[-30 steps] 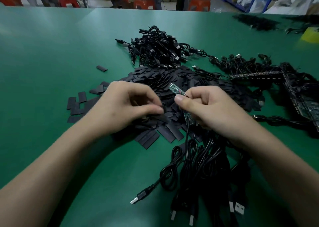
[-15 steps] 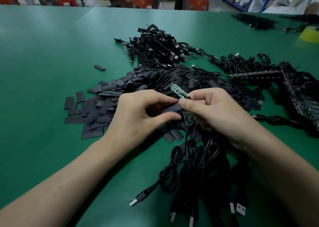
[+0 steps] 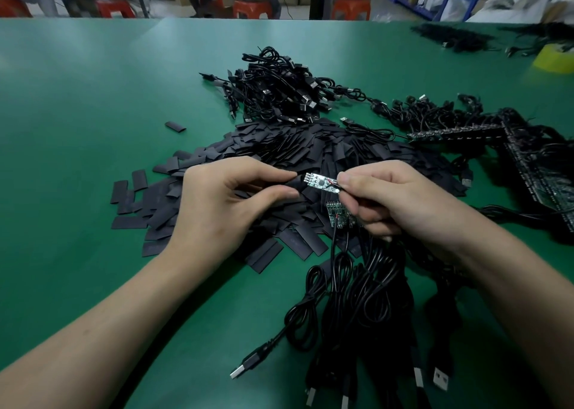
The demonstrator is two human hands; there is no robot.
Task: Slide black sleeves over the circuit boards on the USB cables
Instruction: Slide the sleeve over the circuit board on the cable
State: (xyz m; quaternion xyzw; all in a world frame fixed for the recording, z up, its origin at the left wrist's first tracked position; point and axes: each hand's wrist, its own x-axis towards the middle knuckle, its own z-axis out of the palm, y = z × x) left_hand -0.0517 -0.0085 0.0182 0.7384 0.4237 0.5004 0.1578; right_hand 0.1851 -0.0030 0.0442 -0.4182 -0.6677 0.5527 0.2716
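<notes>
Two hands hold a black sleeve and a small circuit board end to end above the green bench.

At the far left a stray sleeve lies apart from the flat pile of sleeves. Over that pile the left hand has its grip pinched on a black sleeve between thumb and forefinger, the sleeve's open end right at the tip of the circuit board. The board is pale green with tiny parts and pins, not yet covered. The right hand has its grip pinched on the board's wired end, with a second board tucked under its fingers. Coiled USB cables hang below it onto the bench, another cable heap lies beyond, and dark board panels lie to the right.
</notes>
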